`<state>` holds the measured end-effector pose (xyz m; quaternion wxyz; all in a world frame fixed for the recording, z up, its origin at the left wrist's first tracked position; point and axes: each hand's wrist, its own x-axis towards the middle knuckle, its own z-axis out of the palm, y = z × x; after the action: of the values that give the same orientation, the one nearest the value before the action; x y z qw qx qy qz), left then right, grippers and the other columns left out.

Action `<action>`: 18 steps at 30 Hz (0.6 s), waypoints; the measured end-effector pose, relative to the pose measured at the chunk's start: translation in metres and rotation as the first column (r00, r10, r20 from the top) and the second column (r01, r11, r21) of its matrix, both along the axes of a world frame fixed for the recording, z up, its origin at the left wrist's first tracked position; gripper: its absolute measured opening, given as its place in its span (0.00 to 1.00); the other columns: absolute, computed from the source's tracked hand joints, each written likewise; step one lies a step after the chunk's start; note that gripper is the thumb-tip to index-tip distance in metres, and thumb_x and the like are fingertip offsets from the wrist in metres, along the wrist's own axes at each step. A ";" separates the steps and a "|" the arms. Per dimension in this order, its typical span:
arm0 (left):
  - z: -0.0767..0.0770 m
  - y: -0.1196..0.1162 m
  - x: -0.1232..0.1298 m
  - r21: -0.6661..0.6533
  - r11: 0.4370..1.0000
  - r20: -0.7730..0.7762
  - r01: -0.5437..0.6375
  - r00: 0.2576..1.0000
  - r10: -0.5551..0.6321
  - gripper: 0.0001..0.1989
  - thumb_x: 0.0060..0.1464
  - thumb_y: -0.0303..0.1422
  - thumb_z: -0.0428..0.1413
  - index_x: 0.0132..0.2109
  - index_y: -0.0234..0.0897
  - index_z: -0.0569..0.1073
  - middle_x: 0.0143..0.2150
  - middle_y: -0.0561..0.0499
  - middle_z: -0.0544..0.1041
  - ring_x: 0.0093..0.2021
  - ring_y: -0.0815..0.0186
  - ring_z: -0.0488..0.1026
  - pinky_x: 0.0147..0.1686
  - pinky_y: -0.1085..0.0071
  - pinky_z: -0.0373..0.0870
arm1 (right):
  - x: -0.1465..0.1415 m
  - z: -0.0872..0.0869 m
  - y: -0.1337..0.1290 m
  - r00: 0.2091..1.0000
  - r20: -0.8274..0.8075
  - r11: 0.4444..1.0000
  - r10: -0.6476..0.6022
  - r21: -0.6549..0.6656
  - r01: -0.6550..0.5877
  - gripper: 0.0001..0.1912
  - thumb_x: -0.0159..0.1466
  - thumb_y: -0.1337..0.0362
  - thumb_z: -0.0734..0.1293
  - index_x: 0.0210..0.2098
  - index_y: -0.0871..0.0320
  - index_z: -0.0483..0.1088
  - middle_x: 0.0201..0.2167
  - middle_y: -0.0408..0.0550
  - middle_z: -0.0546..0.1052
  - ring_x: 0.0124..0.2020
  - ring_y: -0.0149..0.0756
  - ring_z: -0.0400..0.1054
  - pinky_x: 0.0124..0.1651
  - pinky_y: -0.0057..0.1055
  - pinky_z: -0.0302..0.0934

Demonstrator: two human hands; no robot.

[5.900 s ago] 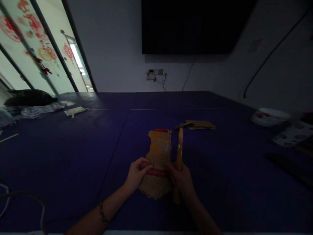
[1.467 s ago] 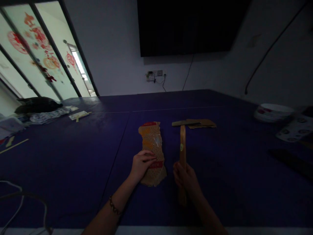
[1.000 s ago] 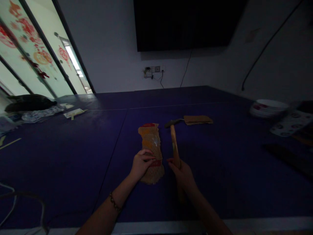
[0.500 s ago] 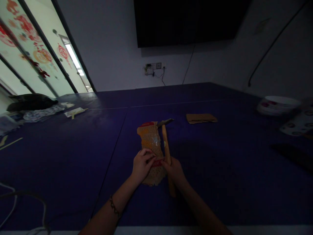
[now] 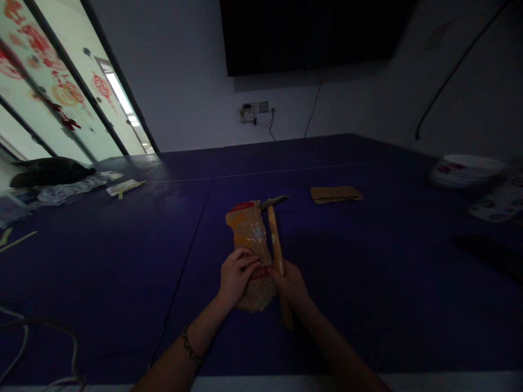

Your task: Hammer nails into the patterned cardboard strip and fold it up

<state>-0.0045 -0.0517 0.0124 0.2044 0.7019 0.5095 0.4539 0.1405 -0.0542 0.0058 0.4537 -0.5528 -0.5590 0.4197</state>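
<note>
A torn piece of brown cardboard (image 5: 250, 231) with red and orange print and shiny tape lies on the dark blue table. My left hand (image 5: 237, 273) rests on its lower part, fingers bent and pressed together at the cardboard; whether they pinch an edge is too dark to tell. A hammer (image 5: 275, 234) with a wooden handle lies along the cardboard's right side, its metal head at the far end. My right hand (image 5: 289, 280) is closed round the handle's middle, the thumb touching the cardboard's right edge.
A folded brown cardboard piece (image 5: 335, 194) lies beyond to the right. Patterned white bowls (image 5: 466, 170) and a dark flat object (image 5: 490, 255) are at the right. A black bag (image 5: 53, 171) and a small white tray (image 5: 123, 187) sit back left; white cables (image 5: 25, 337) lie front left.
The view has shifted slightly. Both hands, the cardboard and the hammer keep nearly the same places relative to each other.
</note>
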 end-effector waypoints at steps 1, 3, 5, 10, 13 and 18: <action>0.000 0.000 0.000 0.001 1.000 0.020 0.000 1.000 0.000 0.07 0.48 0.31 0.55 0.35 0.39 0.76 0.35 0.51 0.72 0.36 0.67 0.70 0.37 0.71 0.66 | 0.000 -0.001 0.000 1.000 0.006 1.000 0.005 0.003 -0.005 0.09 0.45 0.58 0.59 0.20 0.58 0.62 0.18 0.44 0.66 0.22 0.34 0.60 0.26 0.29 0.54; -0.001 0.000 0.000 0.006 1.000 0.051 0.004 0.999 -0.004 0.07 0.47 0.31 0.55 0.35 0.39 0.76 0.34 0.51 0.72 0.35 0.68 0.70 0.36 0.71 0.67 | 0.000 -0.002 0.000 1.000 0.006 1.000 0.014 0.014 -0.014 0.09 0.46 0.58 0.59 0.21 0.59 0.62 0.19 0.43 0.66 0.22 0.33 0.59 0.26 0.29 0.54; -0.001 0.000 0.000 0.010 1.000 0.063 0.010 0.998 -0.011 0.06 0.46 0.31 0.56 0.33 0.39 0.77 0.33 0.51 0.73 0.35 0.67 0.70 0.36 0.71 0.67 | 0.001 -0.002 0.000 1.000 0.012 1.000 0.012 0.017 -0.012 0.09 0.46 0.58 0.59 0.20 0.59 0.62 0.18 0.43 0.66 0.22 0.33 0.59 0.26 0.29 0.54; 0.001 0.001 -0.001 0.000 1.000 0.037 0.009 0.999 -0.009 0.04 0.45 0.31 0.56 0.29 0.38 0.77 0.32 0.50 0.73 0.35 0.66 0.70 0.36 0.70 0.66 | -0.001 0.000 -0.002 1.000 -0.017 1.000 0.011 0.004 -0.011 0.08 0.46 0.60 0.60 0.21 0.59 0.62 0.18 0.43 0.66 0.22 0.33 0.59 0.26 0.29 0.55; 0.003 0.001 -0.002 -0.019 1.000 0.024 0.012 1.000 -0.012 0.04 0.45 0.30 0.57 0.29 0.38 0.77 0.32 0.50 0.72 0.35 0.66 0.69 0.36 0.69 0.66 | -0.001 0.000 -0.003 0.997 -0.074 1.000 0.027 -0.002 -0.028 0.10 0.46 0.60 0.60 0.23 0.61 0.64 0.20 0.45 0.68 0.23 0.34 0.61 0.27 0.29 0.56; 0.007 0.001 -0.002 -0.026 1.000 0.008 0.003 1.000 -0.003 0.03 0.44 0.30 0.58 0.27 0.38 0.77 0.31 0.50 0.71 0.34 0.67 0.69 0.35 0.70 0.65 | 0.000 0.000 -0.004 0.993 -0.114 0.999 0.025 0.026 -0.022 0.10 0.46 0.60 0.61 0.24 0.61 0.65 0.21 0.46 0.69 0.25 0.36 0.63 0.28 0.30 0.58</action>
<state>-0.0069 -0.0503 0.0192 0.2162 0.6983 0.5134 0.4495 0.1403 -0.0582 0.0057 0.4869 -0.5155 -0.5437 0.4490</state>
